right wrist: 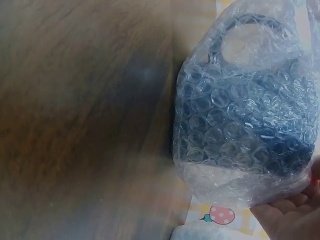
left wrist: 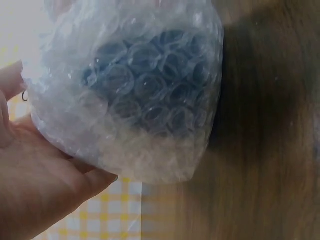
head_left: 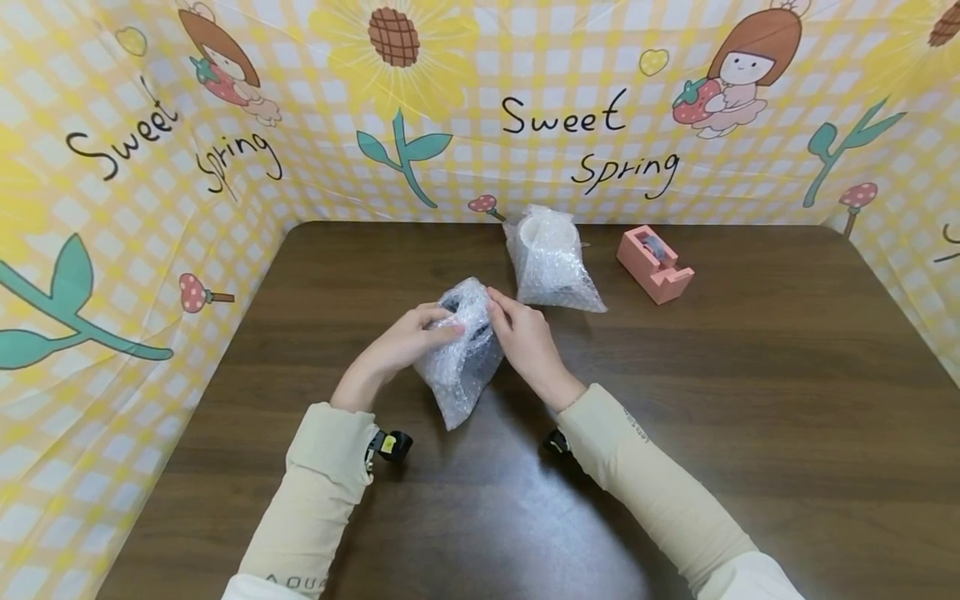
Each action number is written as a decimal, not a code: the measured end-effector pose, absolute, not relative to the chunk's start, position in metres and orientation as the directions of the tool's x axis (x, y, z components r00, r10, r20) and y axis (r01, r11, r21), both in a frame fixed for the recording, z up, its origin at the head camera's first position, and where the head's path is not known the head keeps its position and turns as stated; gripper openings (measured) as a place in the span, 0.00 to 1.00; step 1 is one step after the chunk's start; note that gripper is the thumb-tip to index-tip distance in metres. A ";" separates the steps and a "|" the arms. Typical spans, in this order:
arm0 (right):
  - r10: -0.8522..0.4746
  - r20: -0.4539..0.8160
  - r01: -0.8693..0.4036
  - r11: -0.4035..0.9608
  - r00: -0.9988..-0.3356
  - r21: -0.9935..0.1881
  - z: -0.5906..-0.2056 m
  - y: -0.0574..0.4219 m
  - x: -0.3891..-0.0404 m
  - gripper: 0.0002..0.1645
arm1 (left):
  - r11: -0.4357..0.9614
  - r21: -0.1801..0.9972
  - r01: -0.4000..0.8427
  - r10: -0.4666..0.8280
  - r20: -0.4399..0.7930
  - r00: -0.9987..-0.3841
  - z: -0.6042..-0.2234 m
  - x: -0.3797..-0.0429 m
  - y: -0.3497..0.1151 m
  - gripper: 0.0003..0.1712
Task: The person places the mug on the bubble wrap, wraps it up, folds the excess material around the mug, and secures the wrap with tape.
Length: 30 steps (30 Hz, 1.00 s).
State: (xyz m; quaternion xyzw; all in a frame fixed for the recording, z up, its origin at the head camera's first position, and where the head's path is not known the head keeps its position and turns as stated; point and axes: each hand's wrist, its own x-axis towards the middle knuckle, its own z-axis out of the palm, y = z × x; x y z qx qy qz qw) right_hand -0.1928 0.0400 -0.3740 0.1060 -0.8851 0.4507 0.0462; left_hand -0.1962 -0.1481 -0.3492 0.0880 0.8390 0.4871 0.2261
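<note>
A bubble-wrap bag (head_left: 459, 375) stands on the table between both hands. Through the clear bubbles in the right wrist view shows a mug (right wrist: 220, 107), dark above a pale base, with a looped handle. My left hand (head_left: 401, 340) grips the bag's upper left side, its thumb lying across the top near the opening. At the upper right edge my right hand (head_left: 531, 340) pinches the wrap between thumb and fingers. The left wrist view has the left palm (left wrist: 40, 185) beside the bag, with a dark patch visible inside the wrap.
Behind the bag stands a second bubble-wrap bag (head_left: 555, 271) with a white, round-rimmed thing inside. A pink tape dispenser (head_left: 654, 265) sits to its right. The brown wooden table (head_left: 750, 400) meets a yellow checked cloth (head_left: 480, 92) at the back and sides.
</note>
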 end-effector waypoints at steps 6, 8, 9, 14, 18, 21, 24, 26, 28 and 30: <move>-0.137 0.166 -0.215 0.578 -0.977 -0.787 -0.372 0.040 -0.193 0.24 | 0.515 0.856 -0.050 0.335 -0.254 -0.907 -0.349 -0.196 -0.146 0.27; -0.134 0.166 -0.213 0.579 -0.977 -0.787 -0.373 0.040 -0.193 0.24 | 0.513 0.858 -0.042 0.320 -0.237 -0.917 -0.350 -0.193 -0.146 0.28; -0.132 0.164 -0.210 0.578 -0.978 -0.789 -0.373 0.040 -0.193 0.24 | 0.511 0.859 -0.034 0.311 -0.221 -0.924 -0.351 -0.192 -0.146 0.29; -0.119 0.162 -0.201 0.569 -0.980 -0.798 -0.374 0.039 -0.193 0.24 | 0.513 0.858 -0.019 0.232 -0.160 -0.959 -0.349 -0.179 -0.144 0.33; -0.110 0.173 -0.205 0.567 -0.979 -0.798 -0.374 0.038 -0.191 0.24 | 0.474 0.879 -0.057 0.200 -0.171 -0.965 -0.345 -0.169 -0.142 0.35; -0.119 0.165 -0.203 0.562 -0.979 -0.802 -0.374 0.038 -0.191 0.25 | 0.408 0.910 -0.079 0.228 -0.185 -0.956 -0.346 -0.167 -0.145 0.37; -0.152 0.121 -0.185 0.546 -0.981 -0.817 -0.373 0.041 -0.194 0.26 | 0.348 0.933 -0.092 0.269 -0.193 -0.944 -0.348 -0.165 -0.149 0.38; -0.188 0.075 -0.165 0.529 -0.979 -0.833 -0.372 0.045 -0.197 0.26 | 0.323 0.942 -0.090 0.291 -0.189 -0.938 -0.350 -0.164 -0.152 0.39; -0.236 0.027 -0.142 0.488 -0.971 -0.861 -0.371 0.051 -0.201 0.27 | 0.304 0.948 -0.092 0.302 -0.188 -0.934 -0.351 -0.162 -0.155 0.39; -0.295 -0.013 -0.126 0.447 -0.955 -0.886 -0.369 0.057 -0.204 0.27 | 0.296 0.950 -0.094 0.302 -0.186 -0.935 -0.352 -0.160 -0.156 0.39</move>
